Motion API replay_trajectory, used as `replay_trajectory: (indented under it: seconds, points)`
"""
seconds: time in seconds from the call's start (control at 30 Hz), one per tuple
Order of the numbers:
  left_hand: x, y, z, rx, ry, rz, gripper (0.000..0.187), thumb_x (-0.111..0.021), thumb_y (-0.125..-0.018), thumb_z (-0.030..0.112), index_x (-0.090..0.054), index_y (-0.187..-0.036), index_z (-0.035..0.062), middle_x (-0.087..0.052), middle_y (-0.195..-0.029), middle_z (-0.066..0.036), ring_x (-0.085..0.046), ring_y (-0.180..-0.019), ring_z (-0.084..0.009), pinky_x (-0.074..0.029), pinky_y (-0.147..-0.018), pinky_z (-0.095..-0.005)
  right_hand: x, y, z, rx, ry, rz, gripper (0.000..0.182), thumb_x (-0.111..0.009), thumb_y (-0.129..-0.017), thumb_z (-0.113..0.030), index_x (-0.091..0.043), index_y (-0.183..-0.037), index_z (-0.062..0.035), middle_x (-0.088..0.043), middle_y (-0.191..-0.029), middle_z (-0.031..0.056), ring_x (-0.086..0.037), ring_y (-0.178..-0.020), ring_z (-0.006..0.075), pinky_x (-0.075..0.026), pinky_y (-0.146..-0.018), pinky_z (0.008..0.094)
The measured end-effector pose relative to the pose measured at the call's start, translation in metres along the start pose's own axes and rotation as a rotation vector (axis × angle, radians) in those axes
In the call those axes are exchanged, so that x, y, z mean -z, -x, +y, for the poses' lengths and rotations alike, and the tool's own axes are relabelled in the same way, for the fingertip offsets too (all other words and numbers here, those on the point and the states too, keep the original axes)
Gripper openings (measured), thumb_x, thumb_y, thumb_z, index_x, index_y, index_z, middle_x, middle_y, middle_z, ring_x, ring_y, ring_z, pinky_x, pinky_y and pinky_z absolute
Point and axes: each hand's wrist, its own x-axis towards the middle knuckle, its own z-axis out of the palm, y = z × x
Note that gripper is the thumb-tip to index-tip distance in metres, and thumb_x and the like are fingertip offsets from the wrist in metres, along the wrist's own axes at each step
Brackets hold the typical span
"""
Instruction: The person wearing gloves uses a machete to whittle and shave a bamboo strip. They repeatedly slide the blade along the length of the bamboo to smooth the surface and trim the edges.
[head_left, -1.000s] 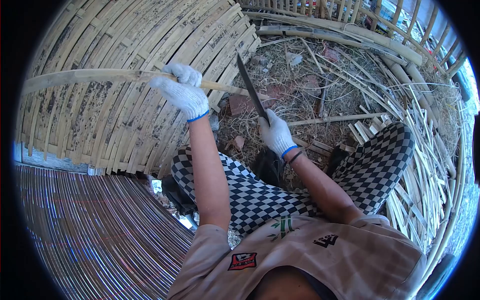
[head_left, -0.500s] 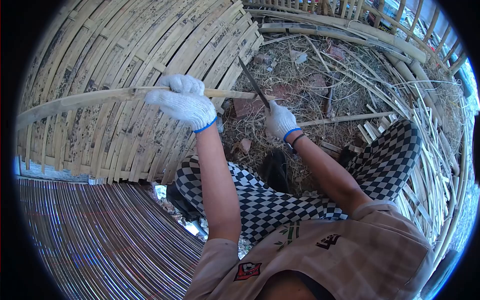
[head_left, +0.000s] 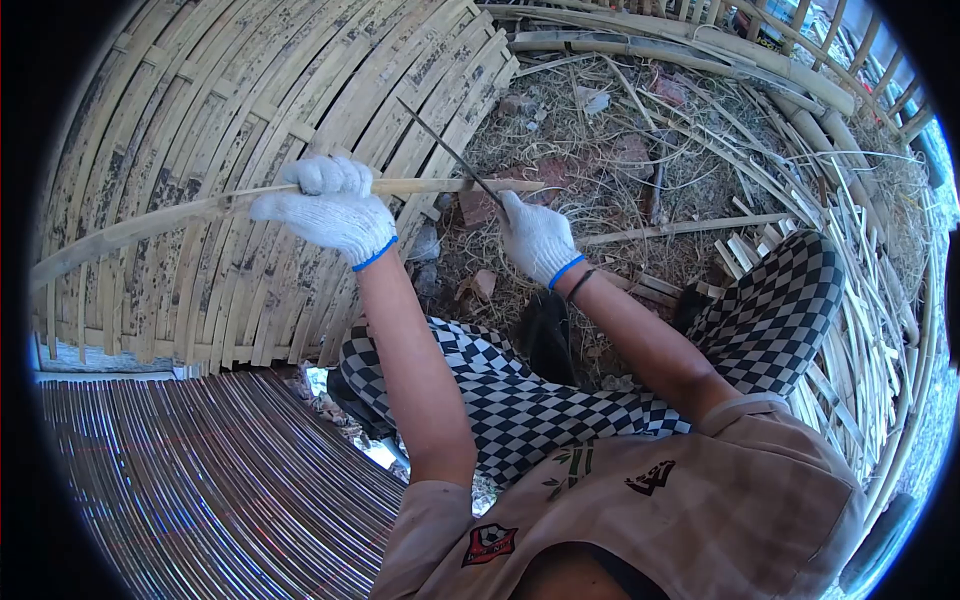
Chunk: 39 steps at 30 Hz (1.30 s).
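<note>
A long pale bamboo strip (head_left: 140,229) runs from the left edge across to the middle of the view, its pointed end over the ground. My left hand (head_left: 335,208), in a white knit glove with a blue cuff, is wrapped round the strip some way back from that end. My right hand (head_left: 538,236), gloved the same way, is closed round the handle of a knife, and the handle is hidden in the glove. The knife's long dark blade (head_left: 445,147) points up and left, crossing the strip close to its pointed end.
A woven bamboo panel (head_left: 230,120) spreads at the upper left. Below it lies a sheet of thin dark slats (head_left: 200,480). Shavings and brick pieces (head_left: 484,208) cover the ground ahead. Split bamboo strips (head_left: 860,400) pile at my right, and bamboo poles (head_left: 690,55) lie at the back.
Both hands have shifted left, my left hand slightly down as well. The knife has moved left along the strip, its blade now lying at a flatter angle.
</note>
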Motion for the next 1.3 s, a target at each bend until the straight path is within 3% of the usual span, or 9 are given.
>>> replay_trajectory:
  seconds: [0.13, 0.3, 0.4, 0.47, 0.6, 0.73, 0.87, 1.1, 1.3]
  points:
    - [-0.002, 0.011, 0.005, -0.006, -0.047, 0.03, 0.079, -0.026, -0.085, 0.093, -0.027, -0.059, 0.0185, -0.022, -0.051, 0.003, -0.017, -0.042, -0.012, -0.015, -0.037, -0.0282, -0.043, -0.015, 0.043, -0.187, -0.047, 0.0, 0.024, -0.053, -0.1, -0.022, -0.059, -0.116, -0.005, -0.072, -0.086, 0.0242, -0.072, -0.085, 0.0434, -0.056, -0.073, 0.0545]
    - [-0.008, 0.008, 0.001, 0.014, -0.003, -0.025, 0.08, -0.028, -0.084, 0.094, -0.028, -0.059, 0.0181, -0.024, -0.05, 0.003, -0.018, -0.041, -0.0121, -0.015, -0.036, -0.0284, -0.006, -0.002, 0.007, -0.04, -0.012, -0.007, 0.022, -0.053, -0.102, -0.025, -0.057, -0.112, -0.0065, -0.072, -0.087, 0.0254, -0.071, -0.086, 0.0445, -0.055, -0.075, 0.0579]
    - [0.001, 0.007, 0.002, -0.001, 0.024, -0.034, 0.08, -0.03, -0.082, 0.095, -0.028, -0.059, 0.0184, -0.024, -0.05, 0.003, -0.02, -0.041, -0.0122, -0.017, -0.035, -0.0282, -0.018, 0.004, 0.014, -0.107, -0.039, -0.034, 0.02, -0.055, -0.1, -0.023, -0.056, -0.111, -0.0065, -0.072, -0.087, 0.0259, -0.071, -0.086, 0.0452, -0.055, -0.075, 0.0579]
    - [0.005, 0.01, 0.006, -0.026, -0.068, 0.078, 0.08, -0.03, -0.082, 0.095, -0.029, -0.059, 0.0183, -0.025, -0.05, 0.002, -0.021, -0.041, -0.0124, -0.017, -0.035, -0.0281, -0.049, -0.01, 0.057, -0.292, -0.078, -0.06, 0.024, -0.055, -0.097, -0.019, -0.06, -0.115, -0.0037, -0.074, -0.092, 0.0242, -0.072, -0.089, 0.0444, -0.056, -0.077, 0.0552]
    - [0.007, 0.004, 0.005, 0.0, -0.059, 0.12, 0.081, -0.03, -0.081, 0.096, -0.03, -0.059, 0.0177, -0.027, -0.051, 0.002, -0.022, -0.041, -0.0127, -0.018, -0.035, -0.0283, -0.018, 0.0, 0.039, -0.16, 0.021, -0.068, 0.02, -0.056, -0.097, -0.019, -0.06, -0.109, -0.005, -0.073, -0.091, 0.0244, -0.072, -0.089, 0.0445, -0.056, -0.078, 0.0554]
    - [0.001, 0.007, 0.004, -0.029, -0.086, 0.105, 0.081, -0.031, -0.08, 0.096, -0.03, -0.06, 0.0183, -0.026, -0.051, 0.002, -0.022, -0.042, -0.0128, -0.018, -0.035, -0.0288, -0.036, 0.014, 0.036, -0.105, -0.018, 0.007, 0.02, -0.059, -0.098, -0.023, -0.062, -0.109, -0.0064, -0.072, -0.084, 0.0248, -0.071, -0.083, 0.0456, -0.055, -0.073, 0.0563]
    - [0.003, 0.0, 0.002, -0.006, -0.005, -0.047, 0.08, -0.027, -0.084, 0.095, -0.028, -0.058, 0.0193, -0.024, -0.05, 0.003, -0.021, -0.041, -0.0117, -0.017, -0.036, -0.0282, -0.082, 0.011, 0.112, -0.385, -0.031, -0.058, 0.027, -0.058, -0.098, -0.023, -0.062, -0.117, -0.0053, -0.071, -0.096, 0.0304, -0.07, -0.095, 0.0469, -0.054, -0.083, 0.0581]
    - [-0.018, -0.004, -0.005, 0.053, 0.018, -0.118, 0.079, -0.021, -0.086, 0.093, -0.024, -0.058, 0.0201, -0.02, -0.05, 0.003, -0.014, -0.043, -0.0111, -0.014, -0.038, -0.0268, -0.059, 0.029, 0.076, -0.393, -0.073, -0.079, 0.031, -0.053, -0.101, -0.031, -0.061, -0.121, -0.0075, -0.072, -0.1, 0.0283, -0.068, -0.096, 0.049, -0.052, -0.084, 0.0598]
    - [-0.035, -0.003, -0.003, 0.054, 0.046, -0.021, 0.082, -0.02, -0.084, 0.096, -0.026, -0.056, 0.0191, -0.021, -0.051, 0.002, -0.015, -0.043, -0.012, -0.013, -0.04, -0.0279, -0.085, 0.032, 0.156, -0.496, 0.052, -0.184, 0.033, -0.054, -0.098, -0.03, -0.064, -0.118, -0.0066, -0.072, -0.104, 0.0269, -0.069, -0.102, 0.0458, -0.054, -0.089, 0.0554]
